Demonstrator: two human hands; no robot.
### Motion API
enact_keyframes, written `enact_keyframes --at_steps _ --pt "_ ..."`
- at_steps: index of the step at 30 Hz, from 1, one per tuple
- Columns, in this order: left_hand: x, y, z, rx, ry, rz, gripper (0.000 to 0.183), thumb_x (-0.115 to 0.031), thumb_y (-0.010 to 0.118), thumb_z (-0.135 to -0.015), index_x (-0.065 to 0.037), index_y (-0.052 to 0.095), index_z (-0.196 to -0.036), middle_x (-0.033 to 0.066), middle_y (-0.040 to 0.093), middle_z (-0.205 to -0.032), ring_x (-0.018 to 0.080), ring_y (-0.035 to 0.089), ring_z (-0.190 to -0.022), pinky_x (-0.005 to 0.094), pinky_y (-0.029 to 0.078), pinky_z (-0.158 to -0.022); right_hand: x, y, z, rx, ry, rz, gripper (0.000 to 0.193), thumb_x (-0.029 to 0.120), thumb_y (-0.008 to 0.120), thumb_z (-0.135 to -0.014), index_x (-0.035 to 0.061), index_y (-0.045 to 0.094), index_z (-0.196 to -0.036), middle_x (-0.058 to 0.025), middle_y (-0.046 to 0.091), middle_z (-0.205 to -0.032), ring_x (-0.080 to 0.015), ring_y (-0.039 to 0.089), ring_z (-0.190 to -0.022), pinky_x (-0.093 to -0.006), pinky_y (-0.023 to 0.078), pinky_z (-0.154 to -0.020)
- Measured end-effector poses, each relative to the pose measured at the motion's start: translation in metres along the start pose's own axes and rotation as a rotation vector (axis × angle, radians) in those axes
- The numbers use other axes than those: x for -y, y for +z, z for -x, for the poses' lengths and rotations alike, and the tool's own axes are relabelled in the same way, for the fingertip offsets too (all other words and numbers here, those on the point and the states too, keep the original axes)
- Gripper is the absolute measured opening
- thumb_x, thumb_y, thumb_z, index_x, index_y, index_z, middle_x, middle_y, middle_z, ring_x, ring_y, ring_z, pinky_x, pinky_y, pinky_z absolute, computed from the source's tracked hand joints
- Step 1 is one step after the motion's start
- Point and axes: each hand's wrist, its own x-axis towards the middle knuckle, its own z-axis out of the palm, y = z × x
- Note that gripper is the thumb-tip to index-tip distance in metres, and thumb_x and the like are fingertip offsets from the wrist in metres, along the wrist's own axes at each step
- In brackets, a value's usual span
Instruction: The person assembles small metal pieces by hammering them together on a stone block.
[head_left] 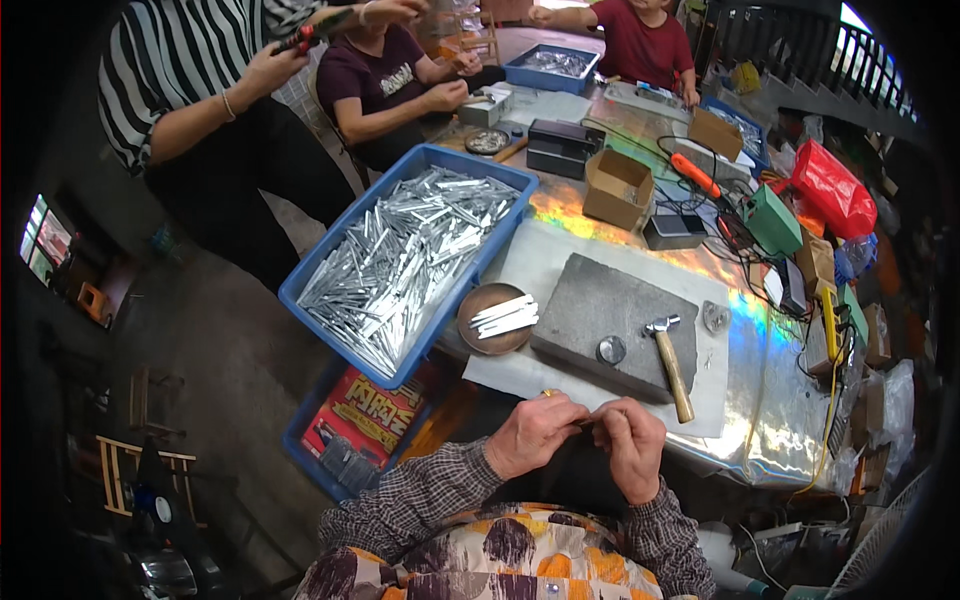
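Note:
My left hand (532,432) and my right hand (632,445) meet close to my body at the table's near edge. Together they pinch a small thin metal piece (588,420), mostly hidden by the fingers. Just beyond them lies a grey stone slab (600,300) with a small round metal disc (611,349) and a wooden-handled hammer (671,357) on it. To the left of the slab a brown bowl (476,305) holds a few silvery strips (505,315).
A large blue crate (333,253) full of silvery metal strips sits at left, another blue crate with a red package below it. Cardboard boxes (617,186), black boxes, cables and tools crowd the far and right side. Three other people are at the table's far end.

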Motion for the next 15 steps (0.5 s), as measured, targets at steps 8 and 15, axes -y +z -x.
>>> enact_keyframes --at_steps 8,15 --pt "0.009 -0.014 0.008 -0.039 -0.014 -0.105 0.016 0.0 0.067 -0.074 -0.001 0.066 -0.09 0.0126 0.063 -0.08 0.0285 0.062 -0.077 0.0348 0.049 -0.066 -0.001 0.009 0.003 0.011 0.315 -0.363 0.017 0.01 0.053 -0.092 -0.0027 0.061 -0.101 -0.0017 0.059 -0.073 -0.0055 0.052 -0.063 -0.0191 0.043 -0.056" --pt "0.063 -0.062 0.006 -0.275 -0.137 -0.58 0.012 -0.002 0.066 -0.074 -0.002 0.065 -0.086 0.0141 0.063 -0.08 0.0311 0.062 -0.076 0.0375 0.049 -0.066 -0.015 0.002 0.011 -0.01 0.337 -0.326 0.017 0.008 0.056 -0.09 -0.0022 0.06 -0.103 -0.0004 0.058 -0.071 -0.0044 0.052 -0.061 -0.0183 0.041 -0.055"
